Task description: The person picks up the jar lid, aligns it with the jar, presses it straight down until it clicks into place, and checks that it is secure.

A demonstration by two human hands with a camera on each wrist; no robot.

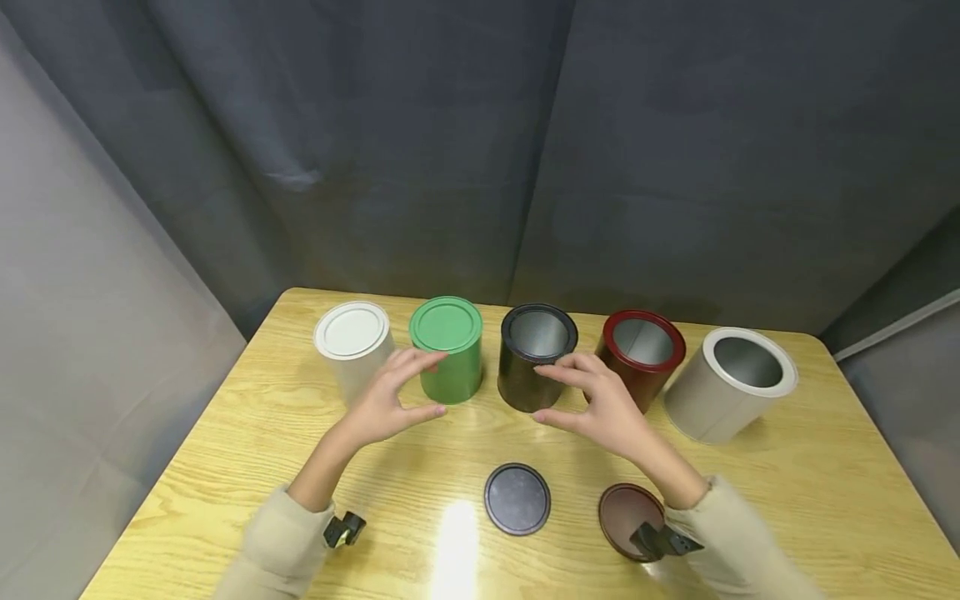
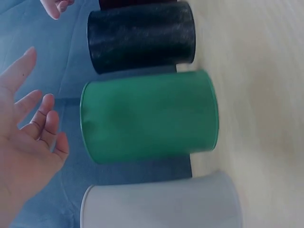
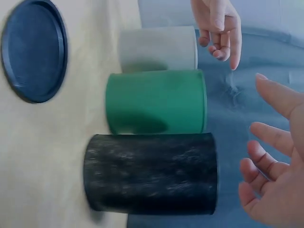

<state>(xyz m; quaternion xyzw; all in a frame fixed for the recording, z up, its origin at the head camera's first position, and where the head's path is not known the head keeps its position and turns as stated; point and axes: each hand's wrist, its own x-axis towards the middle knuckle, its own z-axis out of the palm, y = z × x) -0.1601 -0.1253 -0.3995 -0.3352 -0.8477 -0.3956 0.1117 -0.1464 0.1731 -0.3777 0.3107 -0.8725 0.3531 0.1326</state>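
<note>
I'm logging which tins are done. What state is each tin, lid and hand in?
white tin: lid on
green tin: lid on
black tin: open
red tin: open
grey tin: open, tilted
black lid: loose on table
red lid: loose on table
left hand: open, empty
right hand: open, empty

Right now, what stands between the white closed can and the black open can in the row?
The green can, lid on, stands between the white can and the black can. The head view shows it; both wrist views confirm.
</note>
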